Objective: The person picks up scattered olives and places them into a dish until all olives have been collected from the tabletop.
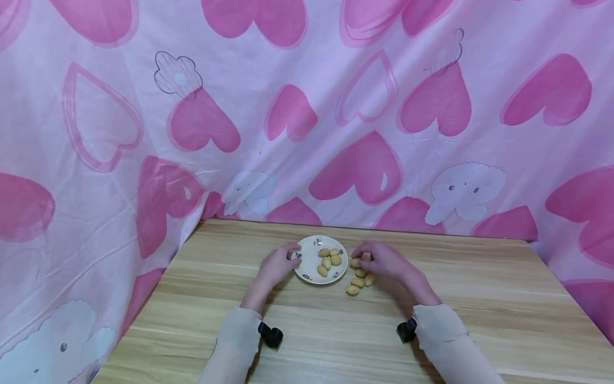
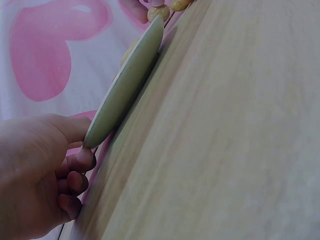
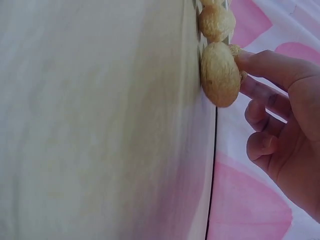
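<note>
A small round white plate (image 1: 309, 260) with little dark and red motifs round its rim lies on the table. Several tan, oval nut-like pieces (image 1: 326, 262) sit on its right half. At the plate's left edge my left hand (image 1: 277, 265) pinches the rim between thumb and fingers. A loose group of similar pieces (image 1: 357, 281) lies on the tabletop right of the plate. Over the far end of that group, my right hand (image 1: 386, 260) pinches one nut-like piece (image 1: 355, 263) with its thumb and fingertips. In the right wrist view, a nearer piece (image 3: 220, 75) partly hides the pinched one.
The table (image 1: 326, 330) has a light wood-grain top. Behind it and along its left side hangs a pink curtain (image 1: 292, 160) printed with hearts. Each wrist wears a small black camera, the left camera (image 1: 271, 335) and the right camera (image 1: 406, 330).
</note>
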`<move>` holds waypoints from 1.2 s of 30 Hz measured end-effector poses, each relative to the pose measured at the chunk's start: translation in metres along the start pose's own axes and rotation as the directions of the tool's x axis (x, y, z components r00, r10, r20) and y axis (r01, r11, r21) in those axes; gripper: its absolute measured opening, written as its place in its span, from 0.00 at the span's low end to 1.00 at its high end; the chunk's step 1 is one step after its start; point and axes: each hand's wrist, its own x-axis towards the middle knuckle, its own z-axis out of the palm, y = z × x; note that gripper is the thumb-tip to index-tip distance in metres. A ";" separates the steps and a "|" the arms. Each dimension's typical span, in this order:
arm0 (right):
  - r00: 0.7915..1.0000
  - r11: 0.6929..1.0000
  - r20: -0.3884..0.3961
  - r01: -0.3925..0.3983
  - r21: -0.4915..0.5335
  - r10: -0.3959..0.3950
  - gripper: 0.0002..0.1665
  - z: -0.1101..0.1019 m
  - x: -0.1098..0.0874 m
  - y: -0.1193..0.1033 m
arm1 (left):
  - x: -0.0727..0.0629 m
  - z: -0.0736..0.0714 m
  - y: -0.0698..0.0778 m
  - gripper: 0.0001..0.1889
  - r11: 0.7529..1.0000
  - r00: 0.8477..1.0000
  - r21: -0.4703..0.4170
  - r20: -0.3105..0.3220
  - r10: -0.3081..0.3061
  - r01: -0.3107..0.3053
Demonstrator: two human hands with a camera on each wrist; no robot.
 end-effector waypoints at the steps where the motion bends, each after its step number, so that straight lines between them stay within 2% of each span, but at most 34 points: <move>1: 1.000 1.000 -0.004 -0.003 -0.002 0.003 0.10 0.000 0.001 -0.002 | 0.000 0.000 0.000 0.22 1.000 1.000 0.001 0.002 -0.002 0.002; 9: 1.000 1.000 -0.008 -0.008 -0.006 0.008 0.11 -0.001 0.008 -0.019 | -0.001 0.000 0.000 0.22 1.000 1.000 0.007 -0.003 -0.005 0.005; 19: 0.997 0.996 -0.010 0.070 -0.057 -0.071 0.11 0.005 0.022 -0.037 | 0.001 0.001 0.001 0.21 1.000 1.000 0.007 -0.006 -0.001 0.001; 36: 0.993 0.992 0.017 0.115 -0.051 -0.114 0.10 0.018 0.047 -0.064 | 0.000 0.001 0.000 0.22 1.000 1.000 0.008 -0.006 0.001 0.000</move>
